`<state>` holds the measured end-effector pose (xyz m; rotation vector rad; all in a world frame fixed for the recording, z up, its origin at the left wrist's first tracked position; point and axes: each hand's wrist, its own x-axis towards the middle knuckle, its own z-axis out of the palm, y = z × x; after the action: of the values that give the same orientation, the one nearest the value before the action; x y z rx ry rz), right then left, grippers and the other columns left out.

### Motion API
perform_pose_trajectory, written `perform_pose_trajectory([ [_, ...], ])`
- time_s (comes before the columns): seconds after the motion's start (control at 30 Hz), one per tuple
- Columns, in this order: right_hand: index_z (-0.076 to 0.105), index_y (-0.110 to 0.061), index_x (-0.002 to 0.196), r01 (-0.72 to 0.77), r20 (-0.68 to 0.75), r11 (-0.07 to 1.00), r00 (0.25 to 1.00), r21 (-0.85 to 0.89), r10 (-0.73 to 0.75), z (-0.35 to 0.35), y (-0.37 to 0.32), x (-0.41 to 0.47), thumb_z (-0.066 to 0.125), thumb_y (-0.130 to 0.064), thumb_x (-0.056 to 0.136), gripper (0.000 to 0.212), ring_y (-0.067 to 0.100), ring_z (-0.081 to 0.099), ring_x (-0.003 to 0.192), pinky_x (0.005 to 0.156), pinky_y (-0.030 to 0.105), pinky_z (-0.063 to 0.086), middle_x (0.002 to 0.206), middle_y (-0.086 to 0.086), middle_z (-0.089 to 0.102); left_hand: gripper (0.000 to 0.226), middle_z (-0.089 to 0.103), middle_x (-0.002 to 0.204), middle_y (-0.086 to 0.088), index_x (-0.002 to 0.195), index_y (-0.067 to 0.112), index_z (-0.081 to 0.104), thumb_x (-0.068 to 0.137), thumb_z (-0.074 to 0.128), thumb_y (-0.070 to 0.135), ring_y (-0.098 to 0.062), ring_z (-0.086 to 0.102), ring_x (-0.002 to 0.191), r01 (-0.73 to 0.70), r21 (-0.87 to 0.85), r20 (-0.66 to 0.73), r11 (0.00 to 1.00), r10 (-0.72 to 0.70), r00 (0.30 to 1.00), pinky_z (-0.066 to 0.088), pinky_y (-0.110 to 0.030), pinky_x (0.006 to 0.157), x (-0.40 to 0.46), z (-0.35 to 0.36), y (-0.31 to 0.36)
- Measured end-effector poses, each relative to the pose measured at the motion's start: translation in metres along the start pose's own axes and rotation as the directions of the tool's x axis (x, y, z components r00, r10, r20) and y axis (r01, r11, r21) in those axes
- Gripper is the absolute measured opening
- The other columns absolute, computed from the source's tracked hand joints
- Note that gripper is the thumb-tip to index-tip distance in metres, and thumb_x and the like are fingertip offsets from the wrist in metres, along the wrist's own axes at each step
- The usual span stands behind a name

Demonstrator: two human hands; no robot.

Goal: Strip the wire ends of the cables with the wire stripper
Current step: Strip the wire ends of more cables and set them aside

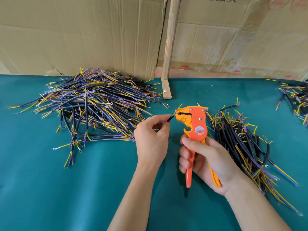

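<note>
My right hand [205,162] grips the two handles of an orange wire stripper [195,124], held upright with its jaws pointing left. My left hand [151,135] pinches a short black cable [170,118] and holds its end at the stripper's jaws. The cable's thin coloured wires, one yellow-green, stick out at the jaw mouth. Most of the cable is hidden inside my left hand.
A big heap of black cables with yellow, blue and purple wire ends [93,105] lies left on the green table [66,189]. Another pile [246,144] lies right of the stripper, a third [296,99] at the far right. Cardboard sheets [83,35] and a wooden post [170,47] stand behind.
</note>
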<state>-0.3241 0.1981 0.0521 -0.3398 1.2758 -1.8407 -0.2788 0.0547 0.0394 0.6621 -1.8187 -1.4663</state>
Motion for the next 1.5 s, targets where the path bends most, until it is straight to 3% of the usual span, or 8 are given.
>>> perform_pose_trajectory([
  [0.13,0.058,-0.019,0.068,0.015,-0.083,1.000,0.996,-0.004,-0.015,0.004,0.000,-0.001,0.081,-0.019,0.082,0.027,0.017,0.034,0.041,0.043,0.028,0.034,0.058,0.004,0.037,0.025,0.075,0.078,0.014,0.093,0.024,0.082,0.088,0.069,0.004,0.002,0.062,0.067,-0.004,0.007,0.021,1.000,0.004,1.000,0.047,-0.017,0.069,-0.001,0.000,0.000],
  [0.27,0.049,-0.018,0.067,0.032,-0.093,0.999,0.995,0.003,-0.031,0.007,-0.001,-0.003,0.084,-0.021,0.077,0.036,0.014,0.029,0.035,0.039,0.024,0.031,0.053,0.001,0.032,0.024,0.071,0.070,0.017,0.092,0.023,0.082,0.087,0.068,0.004,-0.001,0.060,0.063,0.008,-0.056,0.036,0.998,-0.006,0.999,0.047,-0.022,0.069,-0.001,0.001,0.003],
  [0.4,0.059,-0.016,0.078,0.054,-0.060,0.995,0.997,0.084,-0.049,0.007,-0.003,-0.002,0.078,-0.020,0.076,0.020,0.022,0.043,0.046,0.046,0.034,0.044,0.062,0.008,0.046,0.024,0.070,0.070,0.015,0.089,0.024,0.081,0.085,0.068,0.004,-0.006,0.062,0.065,0.011,-0.074,0.042,0.997,-0.008,0.999,0.054,-0.030,0.072,-0.001,0.000,0.002],
  [0.53,0.061,-0.007,0.101,0.048,-0.060,0.996,0.997,0.076,-0.043,0.002,-0.006,-0.002,0.072,-0.012,0.078,0.026,0.035,0.060,0.069,0.065,0.046,0.056,0.083,0.021,0.060,0.018,0.067,0.067,0.015,0.084,0.026,0.078,0.087,0.072,0.010,-0.002,0.058,0.063,-0.006,-0.115,0.026,0.993,0.009,1.000,0.045,-0.018,0.067,-0.001,0.001,0.002],
  [0.7,0.062,-0.002,0.110,0.001,0.007,0.999,1.000,0.053,-0.002,0.003,-0.008,-0.006,0.069,-0.011,0.079,0.034,0.039,0.062,0.071,0.065,0.047,0.057,0.088,0.027,0.063,0.011,0.070,0.070,0.004,0.085,0.024,0.077,0.091,0.073,0.016,-0.010,0.060,0.064,0.006,-0.156,0.085,0.988,0.007,0.996,0.044,-0.028,0.064,0.000,0.000,-0.001],
  [0.9,0.065,0.000,0.115,-0.031,0.078,0.996,0.997,0.084,0.025,0.002,-0.012,-0.010,0.069,-0.010,0.081,0.036,0.040,0.063,0.073,0.066,0.048,0.056,0.092,0.029,0.064,0.012,0.072,0.072,0.004,0.092,0.020,0.077,0.095,0.068,0.012,-0.006,0.059,0.063,-0.002,-0.149,0.099,0.989,0.017,0.995,0.043,-0.017,0.059,0.002,-0.004,-0.001],
  [1.23,0.066,0.002,0.121,-0.066,0.137,0.995,0.989,0.078,0.055,-0.002,-0.015,-0.013,0.091,-0.019,0.066,0.064,0.042,0.064,0.076,0.070,0.050,0.056,0.100,0.032,0.065,0.018,0.068,0.070,0.012,0.092,0.020,0.076,0.099,0.062,0.011,-0.005,0.059,0.065,-0.019,-0.097,0.128,0.995,0.032,0.991,0.042,-0.016,0.060,0.002,-0.005,0.000],
  [1.5,0.070,-0.006,0.107,-0.033,0.133,0.999,0.991,0.019,0.030,0.001,-0.015,-0.013,0.077,-0.010,0.075,0.033,0.038,0.060,0.067,0.064,0.047,0.054,0.082,0.022,0.059,0.023,0.067,0.069,0.012,0.088,0.025,0.073,0.099,0.061,0.008,-0.002,0.059,0.065,-0.072,-0.036,0.113,0.997,0.075,0.991,0.047,-0.017,0.068,0.002,-0.007,0.004],
])
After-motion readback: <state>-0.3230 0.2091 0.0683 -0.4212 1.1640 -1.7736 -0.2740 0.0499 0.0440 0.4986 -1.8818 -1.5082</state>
